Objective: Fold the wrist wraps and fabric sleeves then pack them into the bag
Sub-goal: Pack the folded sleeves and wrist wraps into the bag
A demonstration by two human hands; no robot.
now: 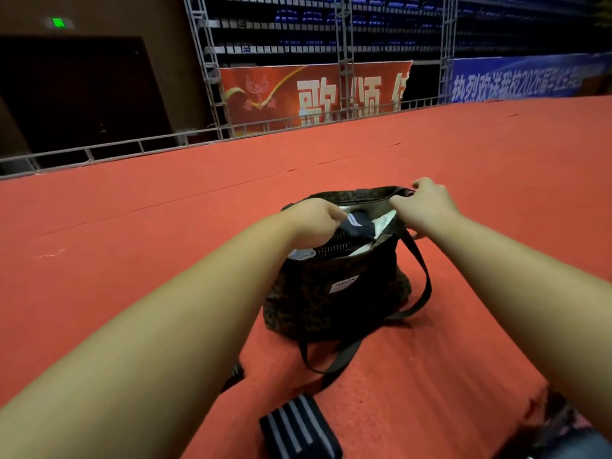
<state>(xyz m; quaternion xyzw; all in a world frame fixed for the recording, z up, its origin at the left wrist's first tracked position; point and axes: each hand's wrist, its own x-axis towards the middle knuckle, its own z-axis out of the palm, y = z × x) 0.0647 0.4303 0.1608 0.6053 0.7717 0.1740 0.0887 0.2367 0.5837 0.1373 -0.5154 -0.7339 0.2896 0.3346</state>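
On red carpet (pixel 463 193), the dark leopard-print bag (pixel 337 293) gapes open.

The bag (pixel 337 293) is showing soft, matt cloth with a dark speckled print, and its strap (pixel 422 270) is looking like smooth woven webbing. The carpet (pixel 165 210) on the floor is looking matt and a little fuzzy. The wrist wrap (pixel 298 429) is showing ribbed elastic cloth. The truss (pixel 207 61) behind is looking like dull grey metal.
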